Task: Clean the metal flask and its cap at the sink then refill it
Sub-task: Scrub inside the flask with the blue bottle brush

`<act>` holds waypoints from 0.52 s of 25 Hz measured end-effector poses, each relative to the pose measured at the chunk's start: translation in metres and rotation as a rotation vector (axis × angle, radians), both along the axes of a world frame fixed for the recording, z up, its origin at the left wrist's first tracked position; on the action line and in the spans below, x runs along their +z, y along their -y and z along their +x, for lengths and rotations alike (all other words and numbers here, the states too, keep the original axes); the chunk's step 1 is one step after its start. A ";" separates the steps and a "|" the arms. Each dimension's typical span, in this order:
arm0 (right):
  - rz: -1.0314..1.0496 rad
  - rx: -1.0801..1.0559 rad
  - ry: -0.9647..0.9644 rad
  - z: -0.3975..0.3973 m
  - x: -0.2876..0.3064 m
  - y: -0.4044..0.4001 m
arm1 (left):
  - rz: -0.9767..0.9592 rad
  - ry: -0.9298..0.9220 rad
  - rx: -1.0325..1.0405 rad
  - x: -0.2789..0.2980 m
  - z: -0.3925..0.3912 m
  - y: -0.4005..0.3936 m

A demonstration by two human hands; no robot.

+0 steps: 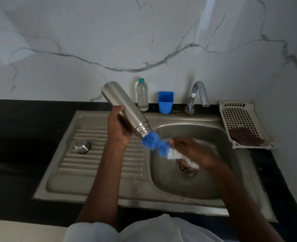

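My left hand [118, 127] grips the metal flask [125, 106] around its body and holds it tilted, mouth pointing down and right over the sink basin [219, 135]. A blue bottle brush [153, 143] with a white handle sits at the flask's mouth. My right hand [189, 151] holds that white handle just right of the bristles. The brush is blurred, so how far the bristles reach inside is unclear. The flask's metal cap [82, 145] stands on the ribbed drainboard [77, 165] to the left.
A clear plastic water bottle [142, 95] and a blue cup [165, 102] stand behind the sink. The tap [197, 95] is at the back right, with no water visible. A beige perforated tray [238, 117] holding a dark scrubber [245, 138] lies on the black counter [22, 123].
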State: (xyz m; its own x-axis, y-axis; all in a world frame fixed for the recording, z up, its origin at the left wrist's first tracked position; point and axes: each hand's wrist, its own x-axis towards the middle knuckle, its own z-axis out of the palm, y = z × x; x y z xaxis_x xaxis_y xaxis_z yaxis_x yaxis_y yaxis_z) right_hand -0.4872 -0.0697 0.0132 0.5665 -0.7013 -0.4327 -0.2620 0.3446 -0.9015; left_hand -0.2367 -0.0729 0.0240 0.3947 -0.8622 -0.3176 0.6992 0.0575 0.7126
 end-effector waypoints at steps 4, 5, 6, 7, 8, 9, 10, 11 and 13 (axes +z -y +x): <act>-0.355 0.000 -0.347 -0.036 -0.001 0.015 | 0.073 -0.005 0.088 -0.012 0.008 0.001; -0.435 0.014 -0.426 -0.043 0.001 0.018 | 0.107 0.038 0.099 -0.015 0.009 0.002; -0.510 0.001 -0.490 -0.048 0.004 0.020 | 0.149 0.125 0.095 -0.017 0.010 0.004; -0.588 -0.036 -0.522 -0.049 0.012 0.021 | 0.179 0.249 0.082 -0.018 0.009 0.006; -0.654 -0.088 -0.519 -0.047 0.021 0.023 | 0.187 0.403 0.050 -0.018 0.006 0.008; -0.697 -0.158 -0.464 -0.040 0.030 0.024 | 0.167 0.552 -0.002 -0.018 0.000 0.011; -0.710 -0.231 -0.387 -0.029 0.039 0.025 | 0.138 0.686 -0.069 -0.021 -0.006 0.015; -0.725 -0.294 -0.336 -0.017 0.047 0.026 | 0.105 0.787 -0.141 -0.023 -0.015 0.019; -0.815 -0.377 -0.344 0.003 0.054 0.029 | 0.050 0.915 -0.245 -0.024 -0.032 0.024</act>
